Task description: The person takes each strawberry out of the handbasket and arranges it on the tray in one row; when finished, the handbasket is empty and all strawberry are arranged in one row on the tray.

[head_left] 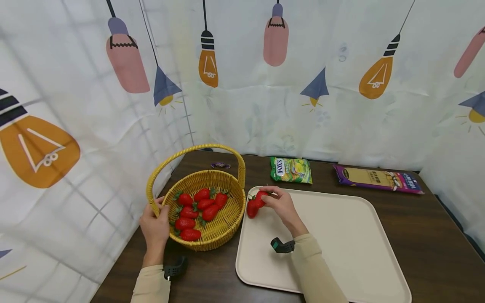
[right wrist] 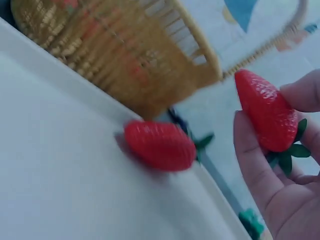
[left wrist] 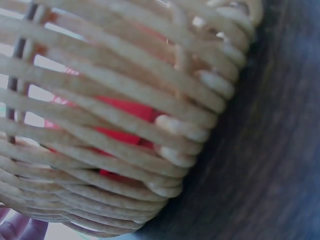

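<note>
A yellow wicker basket (head_left: 227,223) with a tall hoop handle holds several red strawberries (head_left: 204,204) with green leaves. My left hand (head_left: 156,225) grips the basket's left side where the handle meets the rim; in the left wrist view only a bit of its fingers shows below the weave. Between thumb and fingers my right hand (head_left: 282,206) pinches a strawberry (right wrist: 267,112) above the tray's far left corner. Another strawberry (right wrist: 160,145) lies on the beige tray (head_left: 333,244), just beneath and left of the held one.
Behind the tray lie a green candy bag (head_left: 291,170) and a long purple snack packet (head_left: 379,179). A small purple wrapped candy (head_left: 220,165) sits behind the basket. The dark wooden table (head_left: 212,277) ends at a printed curtain (head_left: 242,105) at the back and left.
</note>
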The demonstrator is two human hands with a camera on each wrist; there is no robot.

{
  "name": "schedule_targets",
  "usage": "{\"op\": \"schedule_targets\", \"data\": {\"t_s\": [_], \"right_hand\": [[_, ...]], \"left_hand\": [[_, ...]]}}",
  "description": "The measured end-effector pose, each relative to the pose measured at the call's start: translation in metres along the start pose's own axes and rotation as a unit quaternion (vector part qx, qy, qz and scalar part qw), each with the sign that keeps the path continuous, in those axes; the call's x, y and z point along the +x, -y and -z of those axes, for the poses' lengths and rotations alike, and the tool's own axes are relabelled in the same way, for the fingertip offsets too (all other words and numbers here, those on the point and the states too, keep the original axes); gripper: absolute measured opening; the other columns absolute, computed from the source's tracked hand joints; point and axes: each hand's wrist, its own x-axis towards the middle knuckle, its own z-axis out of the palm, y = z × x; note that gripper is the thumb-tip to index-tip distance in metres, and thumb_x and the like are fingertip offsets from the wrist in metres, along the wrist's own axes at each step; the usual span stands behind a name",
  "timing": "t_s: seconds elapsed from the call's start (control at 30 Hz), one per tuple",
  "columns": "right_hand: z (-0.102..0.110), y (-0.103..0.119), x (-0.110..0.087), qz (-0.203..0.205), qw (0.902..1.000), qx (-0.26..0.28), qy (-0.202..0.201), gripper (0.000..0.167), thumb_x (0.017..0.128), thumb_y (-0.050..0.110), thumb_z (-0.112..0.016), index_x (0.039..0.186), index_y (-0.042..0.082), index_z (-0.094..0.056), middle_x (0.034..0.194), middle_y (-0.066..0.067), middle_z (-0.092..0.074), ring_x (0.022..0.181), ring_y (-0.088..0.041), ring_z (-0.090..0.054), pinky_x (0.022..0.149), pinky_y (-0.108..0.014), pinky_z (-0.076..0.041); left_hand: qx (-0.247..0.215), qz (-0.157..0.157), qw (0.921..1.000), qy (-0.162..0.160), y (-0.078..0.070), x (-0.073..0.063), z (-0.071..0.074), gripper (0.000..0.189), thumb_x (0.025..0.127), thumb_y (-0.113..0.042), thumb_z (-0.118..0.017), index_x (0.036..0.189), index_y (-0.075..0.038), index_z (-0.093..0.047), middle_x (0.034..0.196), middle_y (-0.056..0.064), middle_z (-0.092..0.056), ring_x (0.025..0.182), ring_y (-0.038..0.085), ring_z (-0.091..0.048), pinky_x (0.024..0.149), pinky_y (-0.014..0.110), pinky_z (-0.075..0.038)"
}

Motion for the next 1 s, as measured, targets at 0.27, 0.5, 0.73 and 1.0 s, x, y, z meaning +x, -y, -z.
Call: {"op": "schedule_targets", "data": {"t_s": [0.27, 0.5, 0.73, 1.0], "right_hand": [[0.017, -0.010, 0.003, -0.073, 0.9971, -0.003, -0.021, 0.030, 0.090, 0.007, -0.065, 0.119, 0.000, -0.066, 0.117, -0.016, -0.063, 0.094, -0.024, -0.064, 0.079, -0.034, -0.056], [0.023, -0.017, 0.003, -0.070, 0.9895, -0.119, -0.043, 0.025, 0.086, 0.006, -0.071, 0.111, 0.003, -0.071, 0.111, -0.012, -0.068, 0.092, -0.022, -0.062, 0.074, -0.027, -0.054], [0.022, -0.018, 0.001, -0.096, 0.9799, -0.172, -0.031, 0.025, 0.084, 0.007, -0.072, 0.109, 0.006, -0.073, 0.103, -0.008, -0.070, 0.079, -0.018, -0.063, 0.067, -0.028, -0.052], [0.020, -0.017, 0.001, -0.102, 0.9762, -0.190, -0.028, 0.025, 0.084, 0.007, -0.074, 0.109, 0.007, -0.073, 0.101, -0.009, -0.070, 0.072, -0.018, -0.064, 0.063, -0.030, -0.053]], "left_hand": [[-0.002, 0.008, 1.0000, 0.002, 0.001, 0.000, 0.001, 0.015, 0.086, 0.001, -0.061, 0.074, -0.002, -0.055, 0.111, 0.012, -0.071, 0.073, -0.001, -0.050, 0.065, 0.024, -0.033], [-0.001, 0.008, 1.0000, 0.004, 0.001, 0.000, 0.001, 0.015, 0.086, 0.001, -0.062, 0.073, -0.002, -0.054, 0.111, 0.012, -0.072, 0.070, -0.001, -0.049, 0.064, 0.023, -0.032], [-0.004, 0.007, 0.9999, 0.007, 0.001, 0.000, 0.000, 0.013, 0.086, 0.002, -0.062, 0.074, 0.001, -0.055, 0.111, 0.013, -0.071, 0.079, -0.005, -0.052, 0.068, 0.025, -0.035], [-0.012, 0.012, 0.9998, 0.007, 0.000, 0.001, 0.000, 0.012, 0.086, 0.001, -0.062, 0.076, 0.001, -0.056, 0.112, 0.013, -0.071, 0.080, -0.002, -0.053, 0.068, 0.025, -0.035]]}}
